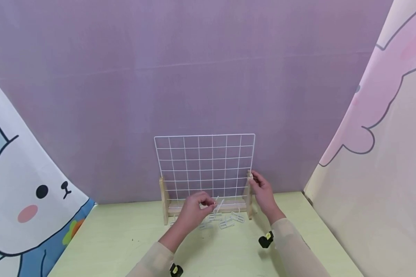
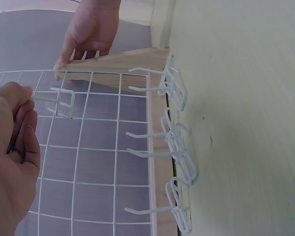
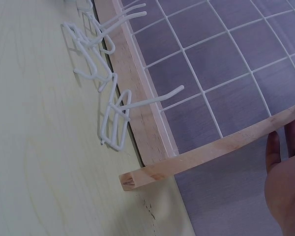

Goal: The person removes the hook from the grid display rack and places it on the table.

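Note:
A white wire grid panel (image 1: 204,169) stands upright in a wooden stand, with side posts and a base bar (image 2: 158,169). My left hand (image 1: 194,209) is in front of the panel. Between thumb and fingers it pinches the prong of a white wire hook (image 2: 71,104), whose looped back faces the grid. My right hand (image 1: 265,196) holds the upper end of the right wooden post (image 3: 221,149), its fingers partly hidden behind the wood. Several more white hooks (image 1: 226,224) lie along the base bar, prongs pointing up.
The pale yellow-green table (image 1: 124,238) extends in front and to both sides. Behind the stand hangs a purple-grey cloth (image 1: 201,88). Cartoon-printed cloth (image 1: 27,173) flanks the left side, and a pink and cream one (image 1: 378,154) the right.

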A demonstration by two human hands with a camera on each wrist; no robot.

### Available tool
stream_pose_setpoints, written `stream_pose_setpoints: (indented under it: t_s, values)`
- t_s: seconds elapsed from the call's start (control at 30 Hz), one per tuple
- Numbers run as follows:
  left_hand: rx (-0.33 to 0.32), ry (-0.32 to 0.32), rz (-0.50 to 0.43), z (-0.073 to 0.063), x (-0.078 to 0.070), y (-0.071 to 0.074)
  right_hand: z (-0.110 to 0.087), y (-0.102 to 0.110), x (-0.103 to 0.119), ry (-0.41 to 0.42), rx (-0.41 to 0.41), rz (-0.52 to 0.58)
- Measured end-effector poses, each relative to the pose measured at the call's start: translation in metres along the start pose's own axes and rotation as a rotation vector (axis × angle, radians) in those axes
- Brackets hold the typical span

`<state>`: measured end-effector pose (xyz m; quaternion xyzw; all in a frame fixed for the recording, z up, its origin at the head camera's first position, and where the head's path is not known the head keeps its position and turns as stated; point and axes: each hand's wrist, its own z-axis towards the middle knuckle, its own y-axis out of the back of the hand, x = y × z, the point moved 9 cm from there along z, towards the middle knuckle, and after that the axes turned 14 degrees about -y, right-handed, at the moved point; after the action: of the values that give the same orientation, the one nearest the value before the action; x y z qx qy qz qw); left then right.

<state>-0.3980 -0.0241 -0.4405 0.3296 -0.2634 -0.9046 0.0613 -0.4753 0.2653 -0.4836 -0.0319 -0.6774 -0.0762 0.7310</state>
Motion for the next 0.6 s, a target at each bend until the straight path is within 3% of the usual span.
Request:
stream_pose_setpoints:
  t_s: [0.6]
  values:
    - [0.043, 0.023, -0.051, -0.022, 0.016, -0.018, 0.001, 0.000, 0.000, 0.000, -0.005, 0.007]
